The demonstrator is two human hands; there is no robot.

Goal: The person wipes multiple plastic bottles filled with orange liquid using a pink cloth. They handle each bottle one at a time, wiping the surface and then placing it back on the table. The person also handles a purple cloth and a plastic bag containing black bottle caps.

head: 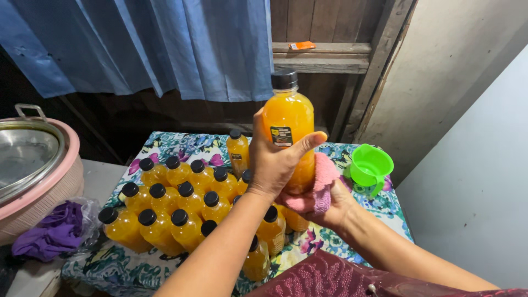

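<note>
The left hand [275,165] wraps its fingers tight around the clear plastic bottle of orange juice with a black cap [288,118], raised at the middle of the frame. The right hand [330,206] presses the pink cloth [319,184] against the bottle's lower side. The wet plastic may slip and drop onto the standing capped bottles [176,206] on the flowered tablecloth [330,242] below, knocking them over

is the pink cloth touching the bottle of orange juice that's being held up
Touching. The head view shows the pink cloth pressed by the right hand against the lower side of the raised bottle, which the left hand grips.
</note>
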